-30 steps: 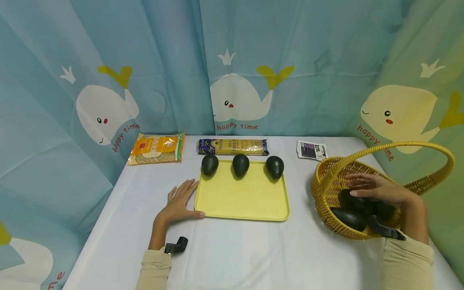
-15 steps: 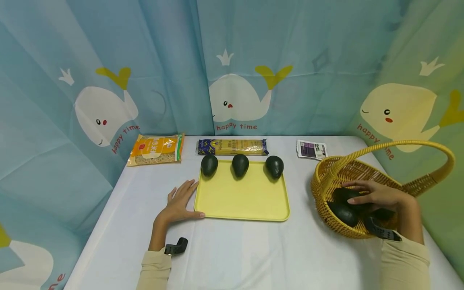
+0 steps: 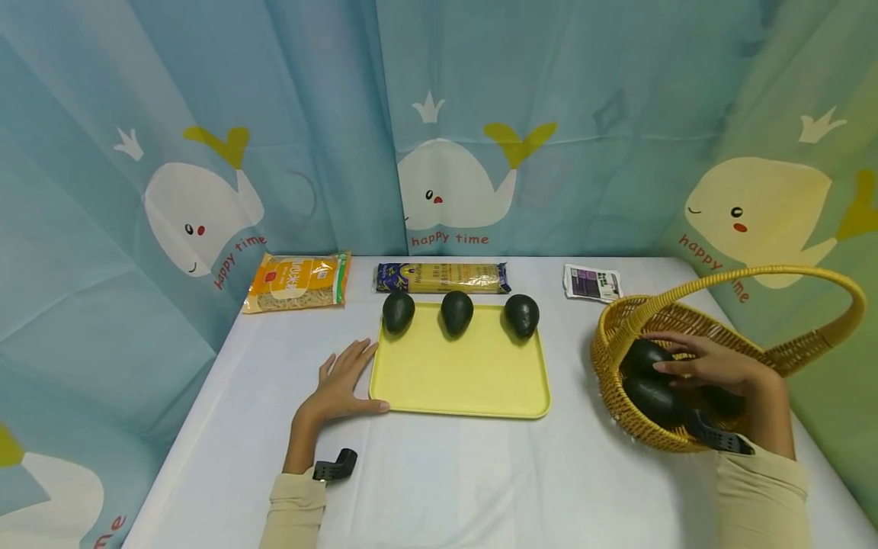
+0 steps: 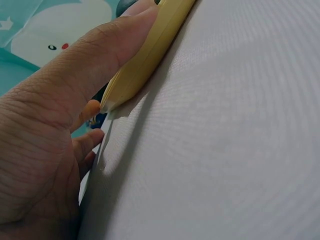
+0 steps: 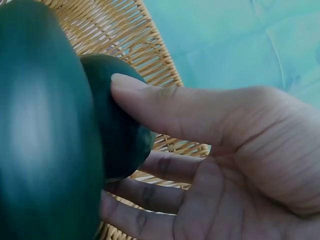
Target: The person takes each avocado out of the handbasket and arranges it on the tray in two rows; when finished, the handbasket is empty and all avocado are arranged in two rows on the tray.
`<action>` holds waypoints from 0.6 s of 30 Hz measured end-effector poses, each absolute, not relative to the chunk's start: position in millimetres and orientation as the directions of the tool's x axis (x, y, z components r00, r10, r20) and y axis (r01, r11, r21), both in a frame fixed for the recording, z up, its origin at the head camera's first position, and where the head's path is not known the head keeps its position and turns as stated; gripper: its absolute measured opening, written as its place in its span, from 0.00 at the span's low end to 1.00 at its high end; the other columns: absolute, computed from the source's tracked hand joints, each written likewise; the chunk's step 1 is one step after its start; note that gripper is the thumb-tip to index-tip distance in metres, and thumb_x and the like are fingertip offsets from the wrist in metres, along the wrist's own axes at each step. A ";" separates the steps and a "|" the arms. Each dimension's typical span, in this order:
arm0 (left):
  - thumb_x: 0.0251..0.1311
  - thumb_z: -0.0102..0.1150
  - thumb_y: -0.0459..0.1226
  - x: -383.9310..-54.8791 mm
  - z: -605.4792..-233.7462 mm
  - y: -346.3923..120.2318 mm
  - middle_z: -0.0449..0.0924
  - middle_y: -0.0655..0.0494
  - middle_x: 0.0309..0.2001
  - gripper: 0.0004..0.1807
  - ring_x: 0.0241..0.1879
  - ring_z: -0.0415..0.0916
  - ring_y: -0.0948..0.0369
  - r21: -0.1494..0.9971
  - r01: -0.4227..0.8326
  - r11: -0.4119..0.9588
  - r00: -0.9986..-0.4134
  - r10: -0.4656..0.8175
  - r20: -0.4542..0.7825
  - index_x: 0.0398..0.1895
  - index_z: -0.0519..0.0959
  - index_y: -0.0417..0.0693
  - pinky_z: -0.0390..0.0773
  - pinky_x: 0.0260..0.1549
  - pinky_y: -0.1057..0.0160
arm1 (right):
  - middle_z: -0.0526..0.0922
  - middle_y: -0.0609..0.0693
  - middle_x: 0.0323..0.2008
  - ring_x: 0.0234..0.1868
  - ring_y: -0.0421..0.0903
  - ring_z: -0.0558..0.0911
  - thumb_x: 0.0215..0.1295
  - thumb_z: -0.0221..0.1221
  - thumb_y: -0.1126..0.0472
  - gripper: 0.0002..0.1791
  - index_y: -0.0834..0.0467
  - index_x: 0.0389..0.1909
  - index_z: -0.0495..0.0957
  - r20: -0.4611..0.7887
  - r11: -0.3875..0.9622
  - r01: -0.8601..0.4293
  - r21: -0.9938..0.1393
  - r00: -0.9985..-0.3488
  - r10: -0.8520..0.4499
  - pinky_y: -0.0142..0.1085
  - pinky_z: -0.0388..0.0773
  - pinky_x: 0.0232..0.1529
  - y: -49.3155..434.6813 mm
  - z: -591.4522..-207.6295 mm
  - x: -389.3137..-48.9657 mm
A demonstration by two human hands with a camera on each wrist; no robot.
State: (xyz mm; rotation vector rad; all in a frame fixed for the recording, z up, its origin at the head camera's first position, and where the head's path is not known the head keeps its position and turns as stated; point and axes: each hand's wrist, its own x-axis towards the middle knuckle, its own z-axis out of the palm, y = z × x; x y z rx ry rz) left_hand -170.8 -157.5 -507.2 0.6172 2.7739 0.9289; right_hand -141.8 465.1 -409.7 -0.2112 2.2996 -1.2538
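In the head view my left hand (image 3: 336,389) rests at the yellow tray's near left corner, fingers spread and fairly straight. Its thumb (image 4: 107,50) touches the tray's edge (image 4: 145,65) in the left wrist view. Three dark green avocados lie in a row along the back of the tray (image 3: 459,374). Inside the wicker basket (image 3: 607,343), my right hand (image 3: 720,364) holds an avocado (image 5: 120,115) between its thumb and fingers. A second avocado (image 5: 45,125) fills the left of the right wrist view. Another avocado (image 3: 723,400) sits partly hidden under the hand.
Behind the tray lies a spaghetti pack (image 3: 442,277), with an orange bag of dry food (image 3: 298,282) to its left. A small white-and-purple packet (image 3: 591,283) lies near the basket. The basket's tall handle (image 3: 775,271) arches over the right arm. Curtains (image 3: 583,191) close off the back.
My right hand has moved slightly left within the basket, and the avocado at its fingers has shifted left and up against the basket's side. The left hand and the tray have stayed put.
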 end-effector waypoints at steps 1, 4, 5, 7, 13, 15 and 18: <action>0.38 0.72 0.63 -171.0 -507.5 -157.6 0.47 0.48 0.78 0.64 0.78 0.41 0.46 0.603 0.335 0.724 -0.903 0.428 -0.013 0.78 0.51 0.53 0.35 0.70 0.34 | 0.64 0.46 0.60 0.51 0.25 0.73 0.72 0.54 0.62 0.31 0.54 0.73 0.58 -0.353 0.552 0.107 -0.827 -0.862 -0.363 0.40 0.84 0.46 464.8 -410.1 -142.4; 0.38 0.72 0.63 -171.8 -508.7 -158.1 0.47 0.47 0.78 0.64 0.78 0.41 0.46 0.602 0.337 0.724 -0.903 0.430 -0.012 0.78 0.51 0.53 0.36 0.70 0.34 | 0.63 0.34 0.58 0.52 0.21 0.70 0.74 0.51 0.62 0.29 0.53 0.74 0.58 -0.322 0.508 0.102 -0.855 -0.872 -0.368 0.40 0.84 0.47 465.1 -411.8 -144.4; 0.38 0.72 0.64 -172.0 -509.0 -158.3 0.47 0.48 0.78 0.64 0.78 0.41 0.46 0.601 0.338 0.725 -0.903 0.430 -0.011 0.78 0.51 0.53 0.36 0.70 0.34 | 0.64 0.32 0.57 0.52 0.21 0.70 0.75 0.49 0.62 0.28 0.54 0.74 0.58 -0.308 0.489 0.097 -0.867 -0.876 -0.371 0.41 0.84 0.47 465.5 -412.6 -145.3; 0.38 0.72 0.64 -172.3 -509.8 -158.5 0.47 0.47 0.78 0.64 0.78 0.41 0.46 0.601 0.340 0.723 -0.902 0.431 -0.007 0.78 0.51 0.53 0.36 0.70 0.34 | 0.66 0.29 0.57 0.53 0.21 0.70 0.76 0.47 0.62 0.26 0.54 0.73 0.59 -0.281 0.453 0.092 -0.887 -0.885 -0.372 0.42 0.84 0.47 466.8 -414.4 -147.0; 0.38 0.71 0.64 -172.2 -510.3 -158.5 0.47 0.48 0.78 0.64 0.78 0.41 0.46 0.600 0.346 0.722 -0.900 0.437 -0.007 0.78 0.51 0.53 0.35 0.70 0.34 | 0.78 0.32 0.46 0.44 0.33 0.82 0.75 0.48 0.64 0.19 0.44 0.61 0.70 -0.237 0.421 0.109 -0.901 -0.935 -0.264 0.36 0.84 0.42 470.9 -419.7 -150.7; 0.38 0.71 0.64 -171.9 -509.3 -158.4 0.46 0.48 0.79 0.64 0.78 0.41 0.46 0.604 0.341 0.721 -0.900 0.436 -0.013 0.78 0.51 0.53 0.35 0.70 0.35 | 0.79 0.36 0.43 0.41 0.34 0.83 0.74 0.50 0.64 0.17 0.39 0.55 0.71 -0.242 0.432 0.127 -0.893 -0.945 -0.223 0.33 0.84 0.40 471.2 -420.2 -151.3; 0.38 0.71 0.64 -172.1 -509.7 -158.4 0.46 0.49 0.79 0.64 0.78 0.41 0.47 0.600 0.339 0.725 -0.901 0.434 -0.015 0.78 0.51 0.53 0.35 0.70 0.35 | 0.79 0.41 0.40 0.39 0.35 0.84 0.74 0.51 0.65 0.13 0.43 0.51 0.70 -0.264 0.444 0.160 -0.881 -0.947 -0.183 0.32 0.84 0.40 469.9 -418.7 -152.5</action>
